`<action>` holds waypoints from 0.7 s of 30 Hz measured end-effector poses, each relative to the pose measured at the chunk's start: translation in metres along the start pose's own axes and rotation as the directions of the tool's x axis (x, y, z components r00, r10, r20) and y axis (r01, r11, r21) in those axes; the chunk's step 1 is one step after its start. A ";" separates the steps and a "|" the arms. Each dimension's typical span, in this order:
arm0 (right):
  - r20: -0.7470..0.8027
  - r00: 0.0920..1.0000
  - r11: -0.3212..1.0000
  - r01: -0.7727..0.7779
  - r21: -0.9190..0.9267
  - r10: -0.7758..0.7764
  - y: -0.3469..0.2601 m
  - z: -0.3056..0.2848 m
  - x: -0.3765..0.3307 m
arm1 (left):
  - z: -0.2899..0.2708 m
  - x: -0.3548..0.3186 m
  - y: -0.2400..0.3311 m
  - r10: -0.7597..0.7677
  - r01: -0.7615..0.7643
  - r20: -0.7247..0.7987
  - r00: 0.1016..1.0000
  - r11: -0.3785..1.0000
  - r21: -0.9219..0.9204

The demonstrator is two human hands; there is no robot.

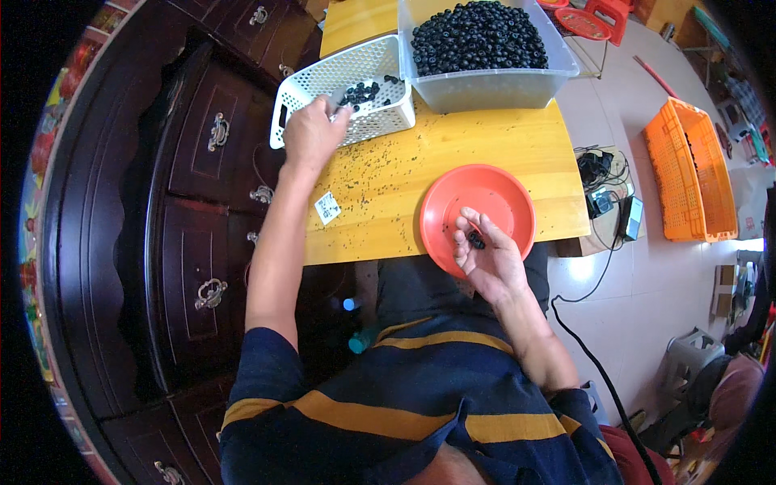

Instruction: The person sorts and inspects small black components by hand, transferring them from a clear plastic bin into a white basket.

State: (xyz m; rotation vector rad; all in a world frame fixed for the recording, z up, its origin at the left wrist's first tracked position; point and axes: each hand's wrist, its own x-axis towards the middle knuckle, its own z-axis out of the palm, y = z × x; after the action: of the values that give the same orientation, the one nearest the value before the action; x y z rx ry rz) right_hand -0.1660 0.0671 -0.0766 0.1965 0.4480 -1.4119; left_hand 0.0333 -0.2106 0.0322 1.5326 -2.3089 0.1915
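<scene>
My left hand (314, 133) reaches over the near side of a white perforated plastic basket (356, 133), its fingers pinched together around something I cannot make out. Loose small black round parts (362, 93) lie in that basket. Palm up, my right hand (495, 259) is over the near part of a round red plastic bowl (513, 198). Its fingers curl around a few black parts (476, 240). Behind the bowl, a translucent plastic bin (485, 90) holds a large heap of the same black parts.
Black crumbs and a small white printed label (327, 208) lie on the yellow wooden table (388, 234). Dark wooden drawers (194, 162) border it on the left. To the right, an orange crate (671, 178) stands on the floor near a black cable (594, 356) and an adapter box (632, 218).
</scene>
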 end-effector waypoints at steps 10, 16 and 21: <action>0.038 0.997 0.997 0.061 0.057 -0.063 -0.011 0.002 -0.007 | 0.010 -0.002 0.004 -0.102 0.138 0.122 0.987 0.928 -0.345; 0.073 0.997 0.995 0.009 0.101 -0.016 -0.010 0.016 -0.008 | -0.018 -0.128 0.081 0.129 0.186 0.329 0.935 0.612 -0.769; 0.125 0.992 0.988 -0.054 0.146 0.036 0.003 0.001 -0.006 | -0.022 -0.176 0.122 0.303 -0.022 0.235 0.924 0.654 -0.756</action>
State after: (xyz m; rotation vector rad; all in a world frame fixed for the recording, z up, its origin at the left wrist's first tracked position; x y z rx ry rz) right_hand -0.1633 0.0724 -0.0741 0.2380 0.2360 -1.4052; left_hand -0.0120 -0.0029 -0.0020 0.9569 -2.3006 -0.9573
